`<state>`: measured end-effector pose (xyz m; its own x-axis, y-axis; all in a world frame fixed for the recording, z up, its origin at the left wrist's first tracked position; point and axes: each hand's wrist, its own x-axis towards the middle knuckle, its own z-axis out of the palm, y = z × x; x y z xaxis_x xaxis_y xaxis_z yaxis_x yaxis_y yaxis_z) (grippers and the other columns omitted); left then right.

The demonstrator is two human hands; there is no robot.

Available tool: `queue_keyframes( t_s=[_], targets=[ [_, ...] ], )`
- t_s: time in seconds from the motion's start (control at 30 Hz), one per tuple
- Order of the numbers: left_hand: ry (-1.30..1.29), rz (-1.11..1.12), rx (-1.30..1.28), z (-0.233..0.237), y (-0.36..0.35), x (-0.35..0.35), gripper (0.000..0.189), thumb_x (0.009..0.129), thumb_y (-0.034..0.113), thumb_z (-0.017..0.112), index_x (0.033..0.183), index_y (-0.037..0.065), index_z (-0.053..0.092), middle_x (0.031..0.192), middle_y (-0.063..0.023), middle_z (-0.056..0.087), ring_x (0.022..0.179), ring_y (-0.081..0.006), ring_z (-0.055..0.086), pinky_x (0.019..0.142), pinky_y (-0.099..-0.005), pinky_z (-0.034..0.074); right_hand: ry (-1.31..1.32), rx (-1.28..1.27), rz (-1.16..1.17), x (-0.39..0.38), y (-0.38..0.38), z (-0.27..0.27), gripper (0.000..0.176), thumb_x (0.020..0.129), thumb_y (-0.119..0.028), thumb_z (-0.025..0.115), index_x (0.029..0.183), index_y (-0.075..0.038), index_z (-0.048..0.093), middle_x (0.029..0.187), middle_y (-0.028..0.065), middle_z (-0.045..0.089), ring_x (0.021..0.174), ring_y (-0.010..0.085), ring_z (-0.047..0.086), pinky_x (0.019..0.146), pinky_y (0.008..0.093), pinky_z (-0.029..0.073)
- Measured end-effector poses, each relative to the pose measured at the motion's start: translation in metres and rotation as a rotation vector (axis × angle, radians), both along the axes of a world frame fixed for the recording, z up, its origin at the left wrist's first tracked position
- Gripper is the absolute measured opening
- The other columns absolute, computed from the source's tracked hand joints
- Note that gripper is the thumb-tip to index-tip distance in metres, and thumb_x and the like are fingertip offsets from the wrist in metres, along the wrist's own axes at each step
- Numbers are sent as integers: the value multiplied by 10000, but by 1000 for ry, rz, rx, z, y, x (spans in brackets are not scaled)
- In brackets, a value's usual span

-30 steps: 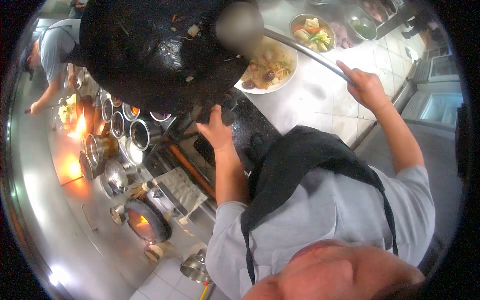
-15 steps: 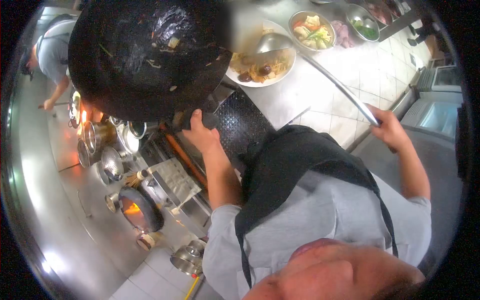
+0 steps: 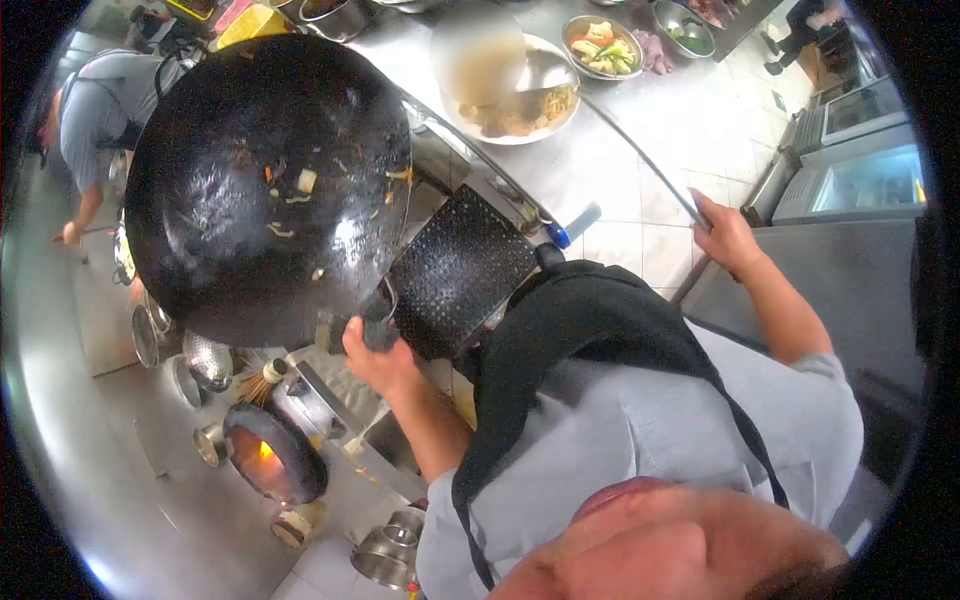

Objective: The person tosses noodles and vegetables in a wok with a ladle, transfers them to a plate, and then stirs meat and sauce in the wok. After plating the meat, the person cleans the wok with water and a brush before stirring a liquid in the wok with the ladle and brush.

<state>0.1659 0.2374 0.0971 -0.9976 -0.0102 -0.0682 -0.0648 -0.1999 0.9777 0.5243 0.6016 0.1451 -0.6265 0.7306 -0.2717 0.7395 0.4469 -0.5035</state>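
My left hand (image 3: 372, 357) grips the short handle of a big black wok (image 3: 268, 190), held up and tilted, with a few food scraps stuck inside. My right hand (image 3: 727, 236) holds the end of a long metal ladle (image 3: 630, 150). Its bowl rests over a white plate of noodles (image 3: 515, 105) on the steel counter (image 3: 620, 190). A black apron covers my grey shirt.
A lit burner ring (image 3: 268, 455) glows low on the left, with metal pots (image 3: 205, 360) and a bamboo brush beside it. Bowls of cut vegetables (image 3: 600, 45) stand at the back. Another person in grey (image 3: 95, 110) works at the far left. A glass-door fridge (image 3: 860, 180) stands at the right.
The wok has swung down and left, away from the plate, with my left hand following. My right hand with the ladle handle has shifted slightly up and left.
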Motion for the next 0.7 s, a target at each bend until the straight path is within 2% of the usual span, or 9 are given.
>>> queue_keyframes(
  t_s=[0.07,0.13,0.17,0.23,0.33,0.43,0.57,0.6,0.7],
  targets=[
    [197,-28,-220,-11,-45,7,279,807,132,627,1038,-11,565,952,-119,609,793,-218,607,639,-325,510,16,276,13,-1,-18,-3,507,793,-77,563,1293,-77,478,911,243,625,837,438,597,704,447,479],
    [489,15,-659,-25,-86,10,328,800,196,605,1044,-17,549,986,-126,602,829,-241,616,671,-359,520,-15,256,-69,-20,-24,-10,506,793,-82,550,1292,-92,468,914,245,626,814,426,607,708,449,487],
    [493,18,-648,-16,-96,14,328,800,196,605,1044,-17,549,986,-126,602,829,-241,616,671,-359,520,-48,218,-145,-30,-27,-16,506,792,-88,536,1291,-107,458,918,246,626,790,414,617,713,451,496],
    [-242,-8,398,22,-110,32,386,780,259,582,1066,3,546,1010,-136,598,849,-273,622,705,-395,524,5,116,-109,-53,-38,-27,476,799,-87,532,1271,-86,465,875,234,627,733,378,617,676,433,497],
    [-410,94,341,41,-136,58,415,764,308,562,1041,0,554,984,-142,609,842,-279,623,710,-405,518,225,-289,-110,-114,-81,-39,303,828,-75,549,1126,-26,521,679,68,541,546,141,511,486,310,438],
    [-475,332,305,28,-167,79,258,767,295,627,868,60,597,805,-72,636,631,-187,618,482,-293,483,351,-496,168,-178,-112,-82,233,860,-63,546,1093,-63,550,641,24,537,434,104,491,371,265,400],
    [-314,587,604,-12,-180,65,148,772,136,643,863,36,581,819,-90,607,696,-224,605,574,-351,502,232,-853,604,-299,-180,-65,353,864,-50,531,1217,-54,519,654,5,506,451,78,460,422,226,412],
    [-339,641,652,-28,-182,61,143,768,117,646,865,36,578,821,-86,601,703,-220,601,570,-355,501,31,-740,712,-331,-198,-40,380,859,-45,539,1238,-66,525,727,14,523,518,73,461,475,237,414],
    [-328,784,759,-48,-173,40,152,763,84,651,876,39,561,818,-75,582,721,-210,595,566,-355,509,34,-395,1160,-419,-221,-82,372,853,-101,587,1214,-36,529,836,59,557,775,116,509,695,269,437]
  ],
)
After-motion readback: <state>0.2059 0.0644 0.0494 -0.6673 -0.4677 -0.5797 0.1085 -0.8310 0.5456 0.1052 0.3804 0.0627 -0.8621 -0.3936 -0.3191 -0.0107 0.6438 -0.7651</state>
